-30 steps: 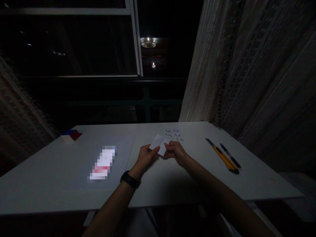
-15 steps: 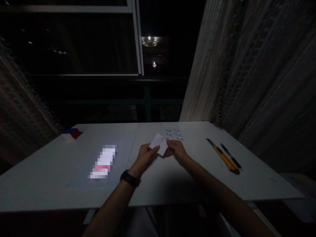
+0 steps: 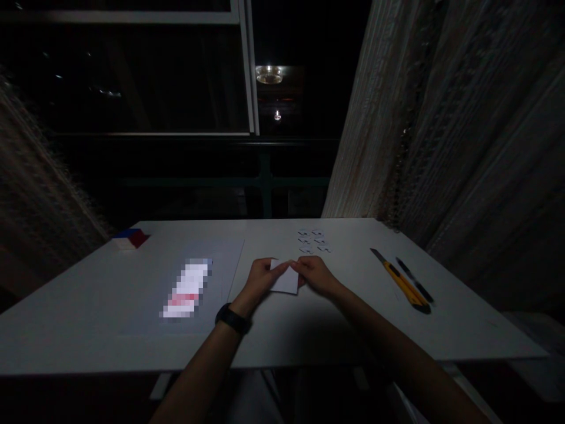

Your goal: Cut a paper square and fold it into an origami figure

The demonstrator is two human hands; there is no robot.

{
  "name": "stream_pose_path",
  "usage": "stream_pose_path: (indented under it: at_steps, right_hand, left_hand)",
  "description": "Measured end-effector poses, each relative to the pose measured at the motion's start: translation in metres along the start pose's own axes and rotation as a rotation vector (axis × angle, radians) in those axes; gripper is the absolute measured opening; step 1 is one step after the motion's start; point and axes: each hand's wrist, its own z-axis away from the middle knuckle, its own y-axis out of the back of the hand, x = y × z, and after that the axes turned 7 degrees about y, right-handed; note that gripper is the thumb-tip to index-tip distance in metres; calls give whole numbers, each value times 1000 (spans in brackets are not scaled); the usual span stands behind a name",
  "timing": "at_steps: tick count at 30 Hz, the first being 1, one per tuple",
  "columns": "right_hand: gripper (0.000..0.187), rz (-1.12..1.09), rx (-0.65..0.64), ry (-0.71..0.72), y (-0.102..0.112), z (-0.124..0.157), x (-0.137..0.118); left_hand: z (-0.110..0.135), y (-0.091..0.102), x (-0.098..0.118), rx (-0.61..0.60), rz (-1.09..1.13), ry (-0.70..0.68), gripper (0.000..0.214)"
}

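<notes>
A small white piece of paper [image 3: 286, 281] lies low over the white table [image 3: 309, 330], held between both hands. My left hand [image 3: 258, 280], with a dark watch on the wrist, pinches its left edge. The fingers of my right hand [image 3: 316, 275] are closed on its upper right edge. Several small cut paper pieces [image 3: 313, 241] lie in rows just beyond the hands.
A yellow utility knife [image 3: 399, 281] and a dark pen [image 3: 414, 280] lie at the right. A large sheet [image 3: 145, 294] with a blurred patch covers the left part of the table. A red, white and blue block [image 3: 129, 238] sits at the far left corner. Curtains hang on both sides.
The paper stood raised and partly unfolded between my hands; now it is lowered toward the table and looks flatter and more compact. Both hands dropped slightly.
</notes>
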Motion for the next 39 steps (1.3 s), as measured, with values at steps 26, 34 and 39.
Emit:
stream_pose_path:
  at_steps: [26, 34, 39]
  right_hand:
    - [20, 752, 32, 391, -5, 11, -14]
    - [35, 563, 183, 285, -10, 7, -5]
    - [48, -61, 115, 119, -10, 0, 2]
  left_hand:
    - [-1, -2, -1, -96, 379, 104, 32]
    - [1, -1, 0, -86, 210, -8, 33]
    - [2, 4, 2, -77, 258, 11, 37]
